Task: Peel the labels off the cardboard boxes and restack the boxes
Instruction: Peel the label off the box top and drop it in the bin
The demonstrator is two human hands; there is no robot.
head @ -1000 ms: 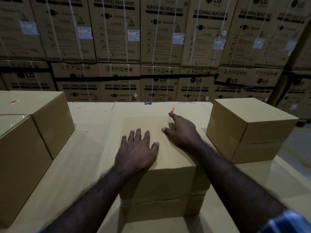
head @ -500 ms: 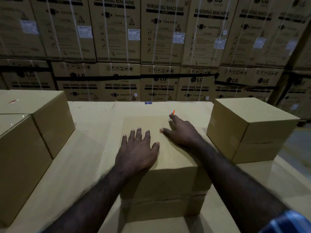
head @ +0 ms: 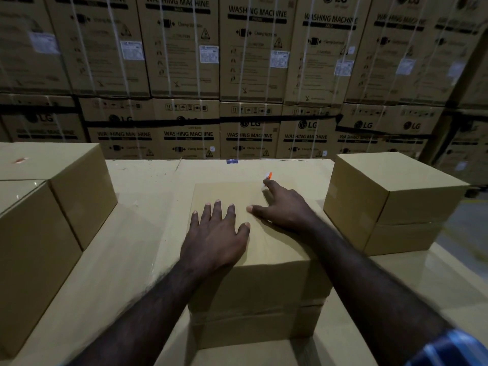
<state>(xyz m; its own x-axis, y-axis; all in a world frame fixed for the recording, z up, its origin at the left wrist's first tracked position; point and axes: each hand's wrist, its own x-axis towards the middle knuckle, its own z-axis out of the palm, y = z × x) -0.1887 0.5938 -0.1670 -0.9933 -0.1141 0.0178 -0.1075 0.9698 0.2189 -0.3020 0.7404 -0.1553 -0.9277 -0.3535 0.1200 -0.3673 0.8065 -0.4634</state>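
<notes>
Cardboard, plain and brown, at nine o'clock: two taped boxes side by side, apparently parked as a stack. Centre, left hand flat, fingers straight, pressing the lid of the middle brown cardboard box, likely pinning it against the pull. At one o'clock from it, right hand reaching toward the small orange-and-white label at the lid's far edge; whether pinched, cannot tell. At three o'clock, another plain box, well apart.
</notes>
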